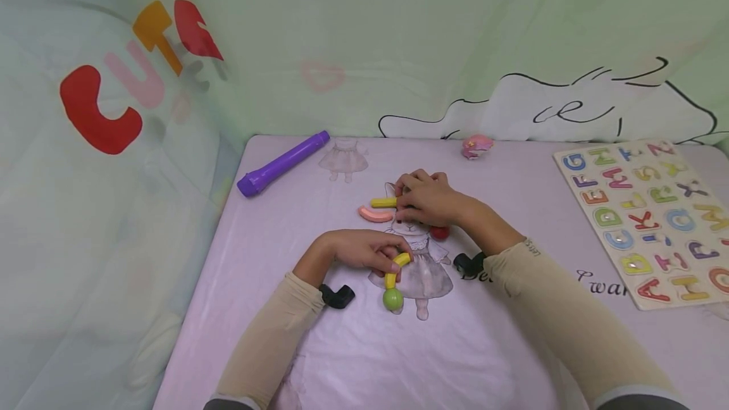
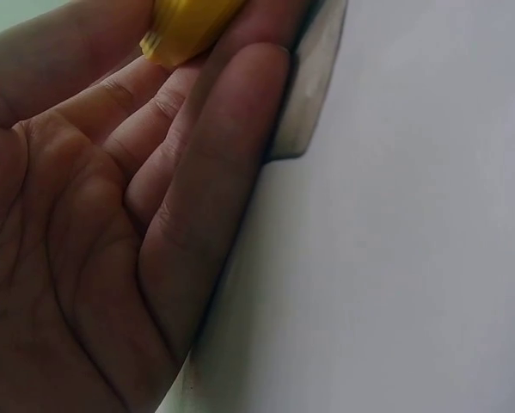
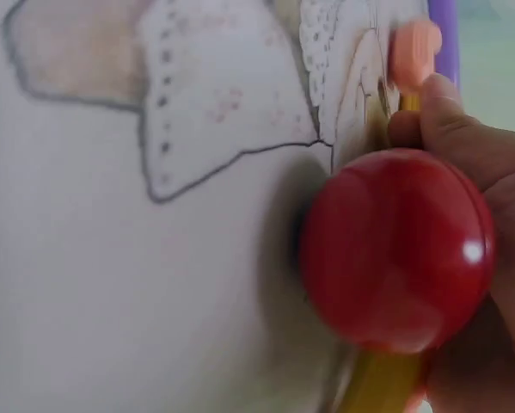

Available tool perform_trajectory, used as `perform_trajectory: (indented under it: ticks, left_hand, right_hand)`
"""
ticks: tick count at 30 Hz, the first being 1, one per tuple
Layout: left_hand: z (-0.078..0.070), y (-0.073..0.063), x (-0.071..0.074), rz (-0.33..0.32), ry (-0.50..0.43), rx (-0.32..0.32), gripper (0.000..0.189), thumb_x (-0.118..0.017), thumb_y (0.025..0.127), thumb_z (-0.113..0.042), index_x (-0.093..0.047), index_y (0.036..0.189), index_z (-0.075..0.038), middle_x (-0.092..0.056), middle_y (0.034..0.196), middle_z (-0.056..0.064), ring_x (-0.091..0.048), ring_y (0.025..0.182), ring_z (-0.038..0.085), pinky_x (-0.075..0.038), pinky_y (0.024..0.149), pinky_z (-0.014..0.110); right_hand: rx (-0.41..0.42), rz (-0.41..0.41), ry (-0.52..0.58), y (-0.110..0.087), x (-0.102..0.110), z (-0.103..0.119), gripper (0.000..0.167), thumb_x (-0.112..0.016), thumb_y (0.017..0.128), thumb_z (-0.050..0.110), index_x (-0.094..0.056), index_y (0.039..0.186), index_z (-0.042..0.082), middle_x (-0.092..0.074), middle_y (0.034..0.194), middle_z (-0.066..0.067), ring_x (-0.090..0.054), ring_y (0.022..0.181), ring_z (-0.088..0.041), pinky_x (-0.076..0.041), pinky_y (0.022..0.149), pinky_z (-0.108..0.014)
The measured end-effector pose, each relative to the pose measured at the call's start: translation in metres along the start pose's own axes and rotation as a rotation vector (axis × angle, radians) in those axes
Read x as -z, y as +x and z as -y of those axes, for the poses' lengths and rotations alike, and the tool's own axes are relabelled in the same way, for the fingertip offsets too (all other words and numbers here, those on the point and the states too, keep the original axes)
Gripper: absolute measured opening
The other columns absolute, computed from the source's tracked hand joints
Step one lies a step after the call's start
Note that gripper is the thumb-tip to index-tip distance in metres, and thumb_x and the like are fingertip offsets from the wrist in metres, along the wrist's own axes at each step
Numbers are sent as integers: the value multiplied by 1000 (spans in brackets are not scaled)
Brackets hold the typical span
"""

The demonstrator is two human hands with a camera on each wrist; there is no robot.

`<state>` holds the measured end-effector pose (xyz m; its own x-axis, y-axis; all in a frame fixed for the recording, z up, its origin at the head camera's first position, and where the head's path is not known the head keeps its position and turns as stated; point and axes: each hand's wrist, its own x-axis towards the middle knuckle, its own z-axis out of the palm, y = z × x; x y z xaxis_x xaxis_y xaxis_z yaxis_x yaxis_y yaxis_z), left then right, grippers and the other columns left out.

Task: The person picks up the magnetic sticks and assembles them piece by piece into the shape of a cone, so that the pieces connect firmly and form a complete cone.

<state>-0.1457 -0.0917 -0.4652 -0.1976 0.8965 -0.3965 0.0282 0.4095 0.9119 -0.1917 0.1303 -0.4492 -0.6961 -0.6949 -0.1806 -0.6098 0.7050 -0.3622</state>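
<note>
My left hand (image 1: 364,250) pinches a curved yellow toy rod (image 1: 390,278) between thumb and fingers. A green ball (image 1: 393,299) sits at the rod's lower end. In the left wrist view part of the yellow rod (image 2: 188,30) shows among the fingertips. Farther up the table, my right hand (image 1: 429,200) is bent over a straight yellow rod (image 1: 383,203), its fingertips pinching the end that they partly hide. A curved pink rod (image 1: 374,214) lies just below that one. Close under the right palm is a red ball (image 3: 399,249), with another yellow piece (image 3: 379,383) against it.
A purple tube (image 1: 283,164) lies at the back left, and a small pink toy (image 1: 477,145) at the back edge. On the right lies a wooden alphabet board (image 1: 649,220). The printed tablecloth (image 1: 398,359) meets hanging fabric (image 1: 364,43) behind.
</note>
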Motion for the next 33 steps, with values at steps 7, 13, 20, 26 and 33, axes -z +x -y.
perform_trajectory:
  ticks: [7, 13, 20, 26, 33]
  left_hand:
    - [-3, -1, 0, -5, 15, 0, 36, -58, 104, -15, -48, 137, -5, -63, 87, -4, -52, 74, 14, -44, 75, 22]
    - [-2, -1, 0, -4, 27, -9, 35, -58, 104, -16, -48, 136, -5, -62, 86, -3, -52, 74, 15, -44, 76, 21]
    - [0, -1, 0, -17, 32, -5, 35, -58, 104, -16, -49, 136, -6, -62, 87, -3, -53, 75, 13, -44, 77, 20]
    - [0, -1, 0, -18, 25, -10, 35, -58, 103, -15, -48, 136, -6, -64, 89, -3, -54, 75, 11, -45, 77, 21]
    - [1, 0, 0, -17, 21, -7, 36, -58, 104, -14, -48, 137, -4, -64, 89, -4, -53, 75, 13, -45, 76, 21]
  right_hand:
    - [-4, -10, 53, 0, -3, -4, 15, -70, 97, 40, -69, 86, 29, -55, 133, 0, -38, 133, -31, -24, 105, -71]
    - [56, -78, 34, 4, 0, 1, 18, -76, 91, 42, -65, 82, 32, -57, 129, 3, -41, 130, -30, -20, 107, -75]
    - [89, -122, -6, 14, 0, 12, 18, -78, 88, 47, -71, 92, 31, -58, 125, 5, -43, 124, -27, -20, 107, -72]
    - [64, -107, -9, 16, -1, 19, 20, -80, 87, 46, -77, 98, 30, -60, 124, 4, -43, 124, -28, -20, 106, -71]
    - [57, -114, 12, 15, -1, 17, 15, -78, 89, 41, -77, 94, 27, -60, 123, 3, -43, 125, -29, -20, 106, -71]
